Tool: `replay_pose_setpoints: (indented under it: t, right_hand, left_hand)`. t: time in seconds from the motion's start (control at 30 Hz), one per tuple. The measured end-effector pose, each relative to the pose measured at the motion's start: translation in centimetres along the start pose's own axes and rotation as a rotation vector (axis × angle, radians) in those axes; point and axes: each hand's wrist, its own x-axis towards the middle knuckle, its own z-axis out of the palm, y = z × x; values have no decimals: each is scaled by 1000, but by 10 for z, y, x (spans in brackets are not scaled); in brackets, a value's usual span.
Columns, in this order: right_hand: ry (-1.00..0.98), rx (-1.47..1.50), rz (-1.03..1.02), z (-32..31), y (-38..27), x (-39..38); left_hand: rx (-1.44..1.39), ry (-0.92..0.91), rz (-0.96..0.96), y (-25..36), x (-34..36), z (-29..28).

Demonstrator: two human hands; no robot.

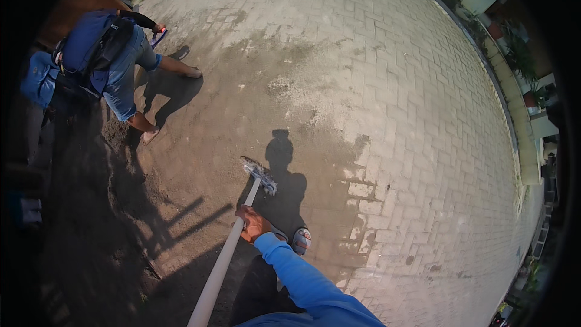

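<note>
My right hand (254, 224), in a blue sleeve, is closed around the pale pole of a long-handled broom (225, 259). The pole slants from the lower edge up to the broom head (259, 175), which has whitish, ragged bristles and rests on the sandy soil (200, 145). Just beyond my hand the head lies beside my shadow on the ground. The lower end of the pole runs out of the picture, and my left hand does not show. Close by my right hand is my foot in a grey sandal (301, 240).
At the upper left a barefoot person (103, 54) in blue bends forward, holding a small blue-purple thing (158, 37). Light paving blocks (423, 145) stretch along the right, bordered by a low curb wall (514, 109) with potted plants (523, 60). Dark shadow covers the lower left.
</note>
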Motion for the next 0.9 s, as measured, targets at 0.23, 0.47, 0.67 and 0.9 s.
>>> replay_pose_setpoints:
  t: [0.23,0.47,0.67,0.9]
  right_hand:
    - [538,-423,373,-89,123,-129]
    - [271,-256,411,61,121,-85]
    - [63,-102,240,265,-7,7]
    - [-62,675,449,280,-85,9]
  left_hand:
    - [-161,278,-322,-54,-38,43]
    - [37,333,-415,-47,-110,-2]
    - [308,320,-332,12,-157,-107]
    - [190,321,-149,72,-207,-155]
